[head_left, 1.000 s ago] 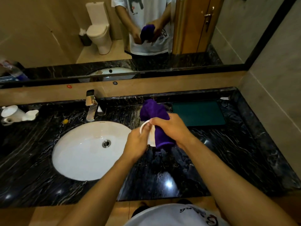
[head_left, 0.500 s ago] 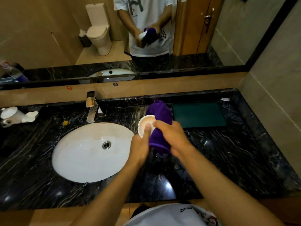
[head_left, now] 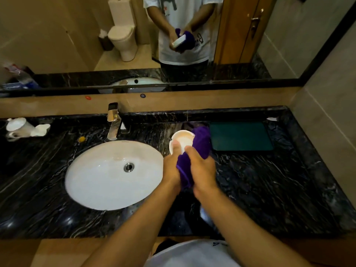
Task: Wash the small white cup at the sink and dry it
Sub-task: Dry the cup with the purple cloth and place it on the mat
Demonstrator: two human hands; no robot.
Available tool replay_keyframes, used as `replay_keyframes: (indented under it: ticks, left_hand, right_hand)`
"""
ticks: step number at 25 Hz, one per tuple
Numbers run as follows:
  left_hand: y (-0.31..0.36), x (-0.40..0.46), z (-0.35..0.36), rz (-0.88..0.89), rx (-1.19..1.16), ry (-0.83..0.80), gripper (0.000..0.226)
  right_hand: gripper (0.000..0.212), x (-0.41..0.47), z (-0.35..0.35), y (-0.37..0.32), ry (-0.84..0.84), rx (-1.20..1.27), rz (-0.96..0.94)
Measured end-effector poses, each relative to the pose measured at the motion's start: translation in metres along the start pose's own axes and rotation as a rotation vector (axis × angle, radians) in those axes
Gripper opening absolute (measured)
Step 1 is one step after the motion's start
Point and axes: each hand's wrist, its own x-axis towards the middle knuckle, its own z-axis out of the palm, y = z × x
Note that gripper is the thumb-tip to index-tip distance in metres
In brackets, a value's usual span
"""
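Two white mugs (head_left: 18,127) lie at the far left of the black marble worktop (head_left: 279,189), beside a small white object that cannot be identified. A small yellow item (head_left: 81,139) rests near the back edge, left of the chrome faucet (head_left: 113,122). The oval white sink (head_left: 113,174) is set into the worktop below the faucet, with its metal drain (head_left: 128,167) right of centre. Just right of the sink rim, the left hand (head_left: 172,166) holds the small white cup (head_left: 182,140) above the worktop, thumb laid over the near rim and inside the bowl; the cup's opening tilts toward the camera. The purple cloth (head_left: 201,143) wraps the cup's right side and trails down between both hands. The right hand (head_left: 202,170) has its grip closed around the cloth (fingers curled, thumb pressing the fabric at the cup's edge). A dark green mat (head_left: 240,135) lies flat on the worktop immediately right of the cloth, toward the back wall. The mirror (head_left: 57,35) above reflects the person holding cup and cloth, with a toilet behind.
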Motion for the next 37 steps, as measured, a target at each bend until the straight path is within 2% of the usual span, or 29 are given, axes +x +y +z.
replay_keyframes:
  ticks: [2, 5, 7, 9, 10, 12, 13, 14, 15, 16, 18, 20, 21, 23, 26, 28, 30, 32, 34, 37]
  left_hand:
    - [0.008, 0.002, -0.021, 0.115, 0.293, -0.129, 0.066]
    - [0.029, 0.009, -0.042, 0.416, 0.716, -0.123, 0.072]
    - [0.028, 0.010, -0.040, 0.511, 0.766, -0.077, 0.072]
    - [0.013, 0.002, -0.022, 0.458, 0.514, 0.015, 0.071]
    - [0.009, 0.000, -0.010, 0.312, 0.258, 0.026, 0.069]
    - [0.004, -0.003, 0.013, -0.035, -0.421, -0.208, 0.049]
    - [0.001, -0.004, 0.018, -0.134, -0.681, -0.301, 0.035]
    - [-0.002, -0.002, 0.015, -0.183, -0.712, -0.321, 0.031]
    - [-0.003, 0.000, 0.006, -0.186, -0.540, -0.291, 0.039]
    - [-0.001, 0.002, -0.006, -0.155, -0.219, -0.247, 0.055]
    - [0.001, 0.010, -0.033, 0.017, 0.352, -0.153, 0.070]
    - [0.008, 0.019, -0.045, 0.192, 0.540, -0.106, 0.068]
    - [0.010, 0.020, -0.044, 0.232, 0.526, -0.097, 0.068]
    - [0.005, 0.018, -0.029, 0.202, 0.336, -0.060, 0.067]
    - [-0.011, 0.017, 0.001, -0.038, -0.065, -0.088, 0.053]
    - [-0.018, 0.025, 0.012, -0.154, -0.166, -0.156, 0.051]
    - [-0.025, 0.035, 0.016, -0.202, -0.074, -0.102, 0.052]
    - [-0.024, 0.049, 0.022, -0.195, 0.085, -0.029, 0.060]
    - [-0.020, 0.069, 0.036, -0.161, 0.238, -0.025, 0.064]
    - [-0.018, 0.096, 0.068, -0.055, 0.489, -0.123, 0.068]
  right_hand:
    - [0.022, 0.012, -0.016, -0.014, -0.096, -0.136, -0.021]
    - [0.013, 0.033, -0.039, -0.054, -0.403, -0.487, -0.064]
    - [0.014, 0.039, -0.039, -0.071, -0.541, -0.634, -0.066]
    - [0.021, 0.033, -0.023, -0.068, -0.436, -0.500, -0.117]
    - [0.026, 0.027, -0.011, -0.059, -0.313, -0.372, -0.139]
    - [0.026, 0.009, 0.011, -0.032, -0.118, -0.161, -0.161]
    - [0.024, 0.003, 0.016, -0.021, -0.088, -0.130, -0.175]
    - [0.023, 0.000, 0.017, -0.014, -0.088, -0.144, -0.180]
    - [0.021, 0.003, 0.013, -0.013, -0.094, -0.190, -0.174]
    - [0.019, 0.009, 0.006, -0.015, -0.109, -0.259, -0.165]
    - [0.011, 0.021, -0.012, -0.028, -0.194, -0.390, -0.154]
    - [0.005, 0.030, -0.023, -0.041, -0.291, -0.430, -0.098]
    - [0.005, 0.031, -0.023, -0.042, -0.309, -0.410, -0.069]
    - [0.011, 0.025, -0.013, -0.029, -0.222, -0.338, -0.067]
    - [0.014, 0.012, 0.004, 0.004, 0.036, -0.177, -0.127]
    - [0.020, 0.014, -0.007, 0.008, 0.083, -0.190, -0.119]
    - [0.022, 0.023, -0.038, 0.004, -0.003, -0.337, -0.106]
    - [0.012, 0.036, -0.075, 0.002, -0.028, -0.405, -0.090]
    - [0.008, 0.055, -0.108, -0.001, 0.041, -0.371, -0.072]
    - [0.011, 0.101, -0.151, -0.014, 0.161, -0.364, -0.024]
